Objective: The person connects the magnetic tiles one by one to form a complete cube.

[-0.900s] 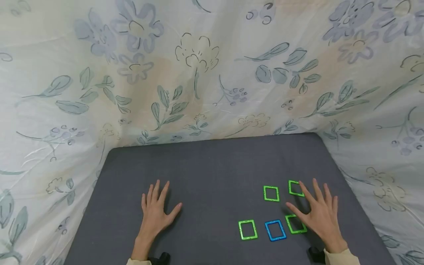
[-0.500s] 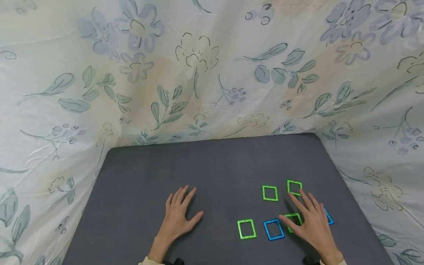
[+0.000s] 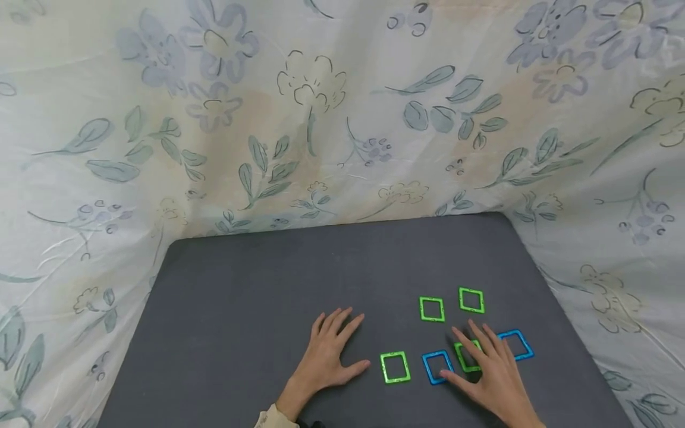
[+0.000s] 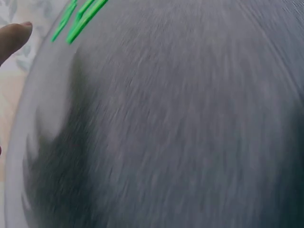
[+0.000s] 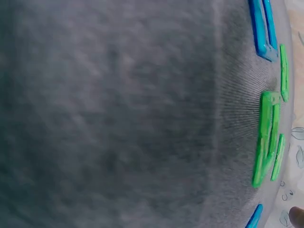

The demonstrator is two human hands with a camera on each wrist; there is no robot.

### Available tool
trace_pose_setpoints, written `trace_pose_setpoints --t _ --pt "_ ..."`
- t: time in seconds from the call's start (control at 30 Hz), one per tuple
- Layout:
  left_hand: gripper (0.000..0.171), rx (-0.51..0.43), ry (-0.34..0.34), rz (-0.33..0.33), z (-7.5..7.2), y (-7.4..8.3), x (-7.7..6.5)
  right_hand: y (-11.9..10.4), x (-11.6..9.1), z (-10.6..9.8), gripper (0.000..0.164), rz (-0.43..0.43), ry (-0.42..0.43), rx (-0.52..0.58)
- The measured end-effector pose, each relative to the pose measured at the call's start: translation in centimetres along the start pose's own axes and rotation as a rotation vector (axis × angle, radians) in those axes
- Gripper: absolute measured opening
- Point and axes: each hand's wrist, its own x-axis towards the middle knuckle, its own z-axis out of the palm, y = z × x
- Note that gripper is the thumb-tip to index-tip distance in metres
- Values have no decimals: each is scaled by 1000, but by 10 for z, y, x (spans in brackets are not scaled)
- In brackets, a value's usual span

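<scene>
Several square frame-shaped tiles lie flat on the dark grey table. My right hand [image 3: 489, 371] hovers with fingers spread over a green tile [image 3: 459, 358], hiding part of it. Its thumb overlaps the edge of a blue tile [image 3: 427, 370], and a second blue tile [image 3: 527, 343] shows beyond its fingers. My left hand [image 3: 329, 356], fingers extended, is over bare cloth to the left of another green tile [image 3: 384, 370]. Neither hand holds anything. In the left wrist view a fingertip [image 4: 16, 38] shows near green tile edges; the right wrist view shows tiles along its right side.
Two more green tiles lie farther back, one at left [image 3: 422, 310] and one at right [image 3: 461, 301]. A flowered curtain [image 3: 342, 119] hangs behind the table [image 3: 257, 273] and along both sides.
My left hand has moved right across the table toward the tiles. My right hand has shifted left and nearer, uncovering the back right green tile and the right blue tile.
</scene>
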Motion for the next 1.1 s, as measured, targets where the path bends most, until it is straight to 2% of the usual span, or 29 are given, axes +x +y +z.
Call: trace_pose_setpoints --t 0.43,0.6,0.77,1.1 --pt "90 40 -102 97 34 22 7 0 -11 7 97 -41 39 -14" --pt "85 81 -79 166 48 29 6 1 -12 6 97 -43 48 -30" --pt "77 99 -25 211 53 34 4 1 -13 7 97 -51 56 -33" --pt "69 18 -9 245 55 38 5 4 -14 8 99 -64 70 -36"
